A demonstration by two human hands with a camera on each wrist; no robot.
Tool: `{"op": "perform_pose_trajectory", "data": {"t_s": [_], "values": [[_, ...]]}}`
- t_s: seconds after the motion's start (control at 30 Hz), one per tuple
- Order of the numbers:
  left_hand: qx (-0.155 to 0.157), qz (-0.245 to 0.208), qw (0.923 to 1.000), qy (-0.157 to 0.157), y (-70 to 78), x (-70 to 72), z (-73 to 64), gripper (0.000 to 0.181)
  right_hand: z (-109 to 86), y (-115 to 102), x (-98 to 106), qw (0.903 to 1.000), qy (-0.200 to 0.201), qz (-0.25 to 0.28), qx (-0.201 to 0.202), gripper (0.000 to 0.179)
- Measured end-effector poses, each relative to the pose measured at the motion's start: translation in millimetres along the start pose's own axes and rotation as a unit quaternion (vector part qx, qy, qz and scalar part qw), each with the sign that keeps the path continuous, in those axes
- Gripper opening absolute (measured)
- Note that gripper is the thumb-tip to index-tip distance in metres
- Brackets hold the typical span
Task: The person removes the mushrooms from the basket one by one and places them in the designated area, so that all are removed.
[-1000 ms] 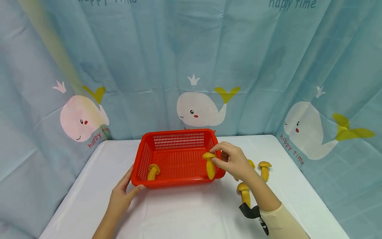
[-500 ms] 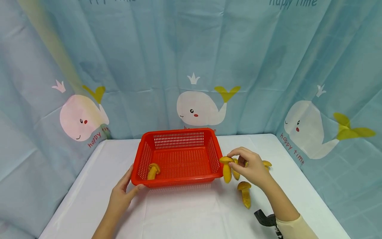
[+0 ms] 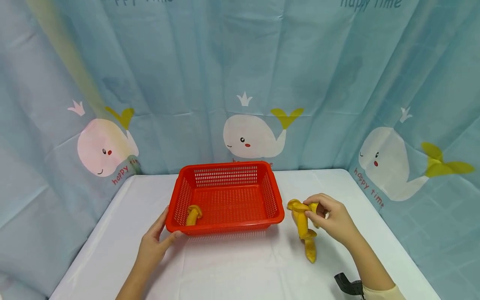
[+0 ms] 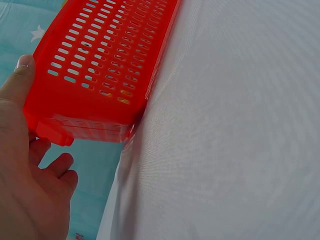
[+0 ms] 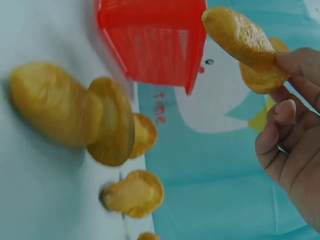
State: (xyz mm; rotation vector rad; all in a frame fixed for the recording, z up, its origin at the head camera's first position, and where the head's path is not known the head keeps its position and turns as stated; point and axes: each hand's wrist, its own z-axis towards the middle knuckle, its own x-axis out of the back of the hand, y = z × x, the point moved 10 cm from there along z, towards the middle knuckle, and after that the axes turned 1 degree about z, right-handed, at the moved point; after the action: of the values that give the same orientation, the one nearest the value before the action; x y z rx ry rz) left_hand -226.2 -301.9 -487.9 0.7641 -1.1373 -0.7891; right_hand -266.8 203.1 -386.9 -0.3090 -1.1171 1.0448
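Right hand [image 3: 335,218], right of centre in the head view, pinching a yellow toy mushroom with a rounded cap [image 3: 300,216] by thumb and fingertips, lifted clear of the white tablecloth [image 3: 232,266] and just off the right wall of the red perforated plastic basket [image 3: 225,196]. In the right wrist view, same mushroom [image 5: 245,42] at upper right, nipped between fingers [image 5: 292,65], basket corner [image 5: 155,40] at top centre. Directly below the held one, another yellow mushroom on the cloth [image 3: 309,246]; more of them low in the wrist view, lying on the cloth [image 5: 70,112], [image 5: 132,195]. One mushroom already inside, at the basket's lower left corner [image 3: 193,215].

Left hand [image 3: 153,243], lower left of centre, gripping the basket's near left corner: thumb on the rim [image 4: 20,80], fingers curled under the edge.

Judged step: carrying a mushroom, basket steadied meanwhile. Next move calls for swinging leftward over the right rim, high enough to clear it, then easing the pinch above the bare basket floor.
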Motion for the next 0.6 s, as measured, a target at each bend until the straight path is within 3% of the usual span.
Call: {"op": "perform_pose_trajectory", "data": {"t_s": [0.6], "values": [[0.0, 0.002, 1.0, -0.003, -1.5, 0.0, 0.5, 0.086, -18.8, 38, 20, 0.9997, 0.014, 0.007, -0.021, 0.027]]}}
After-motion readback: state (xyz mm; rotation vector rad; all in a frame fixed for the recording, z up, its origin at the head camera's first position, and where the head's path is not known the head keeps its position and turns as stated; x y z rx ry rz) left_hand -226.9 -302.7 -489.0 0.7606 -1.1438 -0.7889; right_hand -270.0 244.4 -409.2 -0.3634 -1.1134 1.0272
